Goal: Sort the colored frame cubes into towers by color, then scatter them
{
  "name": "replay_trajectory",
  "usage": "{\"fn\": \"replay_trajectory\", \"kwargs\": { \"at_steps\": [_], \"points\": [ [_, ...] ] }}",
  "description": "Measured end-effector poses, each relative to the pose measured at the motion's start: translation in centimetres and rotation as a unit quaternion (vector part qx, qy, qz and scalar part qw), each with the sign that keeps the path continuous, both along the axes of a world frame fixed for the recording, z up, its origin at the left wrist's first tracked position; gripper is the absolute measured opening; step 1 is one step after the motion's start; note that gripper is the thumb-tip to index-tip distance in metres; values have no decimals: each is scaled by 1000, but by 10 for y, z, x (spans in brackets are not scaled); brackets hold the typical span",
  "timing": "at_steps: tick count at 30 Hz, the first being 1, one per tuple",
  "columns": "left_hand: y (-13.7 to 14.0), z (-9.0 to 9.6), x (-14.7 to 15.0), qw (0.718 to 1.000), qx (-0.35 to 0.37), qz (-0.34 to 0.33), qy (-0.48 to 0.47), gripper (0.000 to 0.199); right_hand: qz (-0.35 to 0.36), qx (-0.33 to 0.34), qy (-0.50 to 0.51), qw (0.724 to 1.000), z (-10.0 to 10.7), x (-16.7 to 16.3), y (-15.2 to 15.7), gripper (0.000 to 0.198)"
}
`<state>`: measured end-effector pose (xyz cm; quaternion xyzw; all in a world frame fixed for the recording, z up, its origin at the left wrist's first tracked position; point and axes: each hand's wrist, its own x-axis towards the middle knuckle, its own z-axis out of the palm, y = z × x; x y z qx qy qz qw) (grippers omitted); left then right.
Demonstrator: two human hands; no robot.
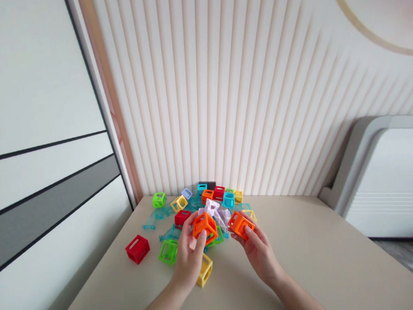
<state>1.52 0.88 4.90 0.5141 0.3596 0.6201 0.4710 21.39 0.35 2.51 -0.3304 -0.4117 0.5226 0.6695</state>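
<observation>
My left hand [190, 254] is closed around an orange hollow block [205, 225], thumb on its near side. Apart from it, to the right, a second orange hollow block [241, 225] sits in the fingers of my right hand [259, 252]. Both are held up over the near part of a pile of coloured blocks. Below my left hand lies a yellow block [205, 270], partly covered by the hand. A green block [168, 252] rests just left of that hand, and a red block [182, 218] lies behind it. Lilac pieces [217, 213] show between and beyond the two hands.
A red block [137, 249] stands alone at the left of the beige table [311, 252]. Translucent teal pieces [154, 218] and more blocks reach back to the ribbed wall [200, 87]. A white cabinet [51, 214] borders the left; a grey-edged white panel [398, 175] stands right.
</observation>
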Motion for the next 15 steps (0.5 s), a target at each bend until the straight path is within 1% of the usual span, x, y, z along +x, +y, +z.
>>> {"fn": "replay_trajectory", "kwargs": {
  "at_steps": [2, 5, 7, 10, 13, 15],
  "points": [
    [-3, 1, 2, 999, -16, -35, -22, 53, 15, 6, 19, 1000, 1, 0, 0, 47],
    [-9, -1, 6, 990, -28, -113, -78, 43, 37, 15, 41, 998, 2, -1, -1, 44],
    [-14, -3, 10, 975, -49, -168, -136, 39, 61, 18, 43, 997, 3, -1, -2, 42],
    [-19, -2, 15, 942, -113, -241, -206, 39, 86, 21, 17, 996, 6, -2, -4, 44],
    [-22, 1, 18, 917, -161, -285, -228, 38, 89, 13, -27, 996, 7, -3, -6, 49],
    [-22, 3, 19, 913, -170, -297, -220, 39, 89, 12, -39, 995, 6, -3, -8, 52]
  ]
}}
